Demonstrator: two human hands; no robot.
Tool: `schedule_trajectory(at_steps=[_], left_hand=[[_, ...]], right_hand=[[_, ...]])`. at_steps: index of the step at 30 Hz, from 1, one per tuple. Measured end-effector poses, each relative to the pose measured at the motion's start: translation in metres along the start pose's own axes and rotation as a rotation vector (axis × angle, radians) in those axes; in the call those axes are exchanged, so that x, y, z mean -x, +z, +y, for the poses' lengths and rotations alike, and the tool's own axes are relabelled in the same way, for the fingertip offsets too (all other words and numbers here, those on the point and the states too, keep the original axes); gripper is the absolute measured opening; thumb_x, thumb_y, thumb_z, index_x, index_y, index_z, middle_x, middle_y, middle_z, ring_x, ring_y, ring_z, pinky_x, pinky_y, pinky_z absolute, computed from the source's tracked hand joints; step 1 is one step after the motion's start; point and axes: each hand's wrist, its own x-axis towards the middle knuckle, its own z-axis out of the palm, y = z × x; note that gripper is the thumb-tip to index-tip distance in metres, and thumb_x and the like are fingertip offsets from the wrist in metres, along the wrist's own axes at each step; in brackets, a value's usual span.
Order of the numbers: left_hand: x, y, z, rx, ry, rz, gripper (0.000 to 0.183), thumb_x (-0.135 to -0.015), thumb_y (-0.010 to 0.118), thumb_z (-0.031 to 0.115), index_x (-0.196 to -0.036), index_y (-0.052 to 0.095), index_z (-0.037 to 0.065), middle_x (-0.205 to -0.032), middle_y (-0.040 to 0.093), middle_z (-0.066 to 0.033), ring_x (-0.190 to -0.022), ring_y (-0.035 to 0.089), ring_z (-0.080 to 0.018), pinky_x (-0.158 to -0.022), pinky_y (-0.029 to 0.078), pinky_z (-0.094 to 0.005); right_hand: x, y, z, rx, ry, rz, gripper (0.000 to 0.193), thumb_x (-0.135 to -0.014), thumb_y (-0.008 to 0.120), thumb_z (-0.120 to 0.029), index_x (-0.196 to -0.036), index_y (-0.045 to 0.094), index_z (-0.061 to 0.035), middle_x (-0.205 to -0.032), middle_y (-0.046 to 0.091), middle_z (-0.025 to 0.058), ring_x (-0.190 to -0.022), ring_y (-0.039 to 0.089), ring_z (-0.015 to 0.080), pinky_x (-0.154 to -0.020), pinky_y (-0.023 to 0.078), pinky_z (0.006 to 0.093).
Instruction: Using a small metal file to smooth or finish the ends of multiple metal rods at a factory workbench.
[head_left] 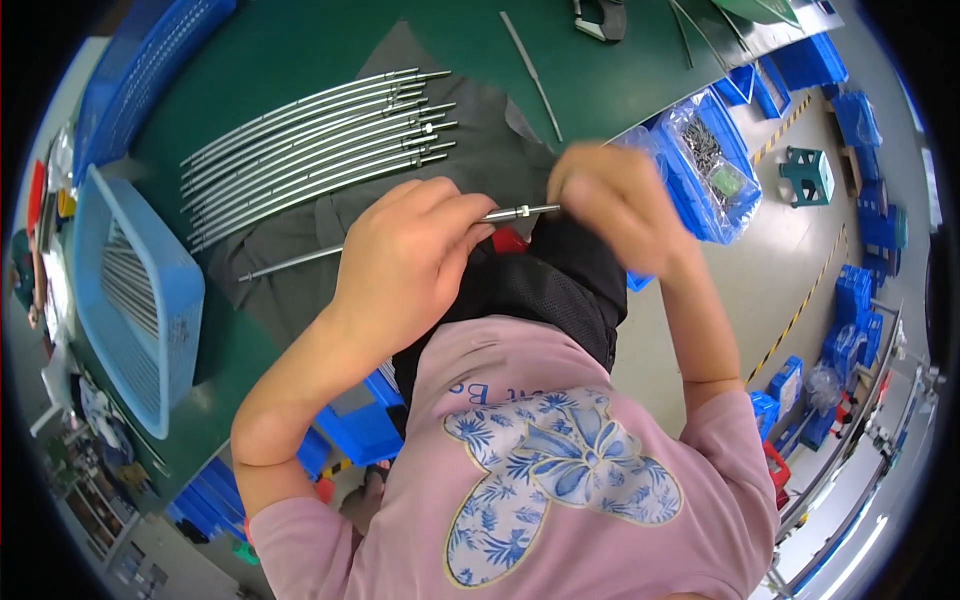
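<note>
A slim metal rod (290, 262) lies slantwise across my left hand (405, 250), whose fingers are closed round it near its right end. Just past those fingers the rod shows a stepped collar and a thin tip. My right hand (615, 205) is at that tip with curled fingers, blurred by motion; whatever they pinch is hidden. Beyond my left hand, several similar metal rods (320, 150) lie side by side on a grey cloth (490, 125), their stepped ends toward the right.
The cloth covers part of a green tabletop (330, 50). At the left stands a light blue basket (180, 300) of rods, with a darker blue crate (140, 75) behind. A plastic-lined blue bin (735, 205) of small metal parts is right. A single thin rod (532, 75) lies farther back.
</note>
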Motion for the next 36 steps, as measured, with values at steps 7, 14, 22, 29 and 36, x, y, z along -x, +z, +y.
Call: schedule_trajectory(at_steps=[7, 14, 22, 29, 36], left_hand=[[-0.016, 0.031, 0.000, -0.041, 0.196, 0.043, 0.010, -0.077, 0.067, 0.007, -0.087, 0.065, 0.005, -0.081, 0.053, -0.0069, -0.074, 0.057, -0.0253, -0.063, 0.048, -0.0369], [-0.001, -0.010, -0.005, -0.028, 0.079, -0.006, 0.022, -0.074, 0.069, 0.001, -0.096, 0.068, 0.005, -0.086, 0.057, -0.0082, -0.069, 0.060, -0.0258, -0.060, 0.048, -0.0349], [0.024, -0.011, -0.011, -0.115, 0.101, -0.086, 0.025, -0.072, 0.072, 0.002, -0.096, 0.068, 0.003, -0.088, 0.057, -0.0075, -0.070, 0.060, -0.0235, -0.060, 0.048, -0.0329], [-0.007, 0.005, -0.003, -0.248, 0.181, 0.030, 0.030, -0.069, 0.074, 0.002, -0.098, 0.069, 0.005, -0.079, 0.055, -0.0053, -0.065, 0.055, -0.0218, -0.056, 0.045, -0.0323], [-0.006, 0.024, -0.014, 0.044, 0.096, 0.181, 0.025, -0.066, 0.075, 0.000, -0.089, 0.069, 0.005, -0.076, 0.055, -0.0049, -0.066, 0.054, -0.0219, -0.056, 0.044, -0.0311]], right_hand=[[-0.046, 0.007, 0.032, 0.893, 0.132, 0.465, 0.018, -0.090, 0.056, -0.021, -0.086, 0.060, -0.0040, -0.074, 0.060, 0.0127, -0.066, 0.059, 0.0291, -0.061, 0.045, 0.0387], [0.005, 0.010, -0.008, 0.464, 0.272, 0.532, 0.013, -0.087, 0.055, -0.016, -0.089, 0.055, -0.0038, -0.070, 0.060, 0.0163, -0.066, 0.060, 0.0378, -0.058, 0.046, 0.0457], [0.059, 0.048, 0.010, 0.043, 0.404, 0.454, 0.011, -0.092, 0.049, -0.007, -0.101, 0.048, -0.0009, -0.067, 0.057, 0.0188, -0.066, 0.059, 0.0373, -0.059, 0.045, 0.0440], [0.051, 0.060, 0.008, 0.062, 0.394, 0.494, 0.009, -0.094, 0.048, -0.007, -0.099, 0.050, -0.0003, -0.066, 0.056, 0.0157, -0.061, 0.058, 0.0326, -0.056, 0.044, 0.0364], [0.074, 0.076, -0.027, -0.172, 0.382, 0.553, 0.009, -0.091, 0.050, 0.002, -0.098, 0.055, 0.0011, -0.075, 0.062, 0.0105, -0.056, 0.056, 0.0157, -0.054, 0.042, 0.0253]])
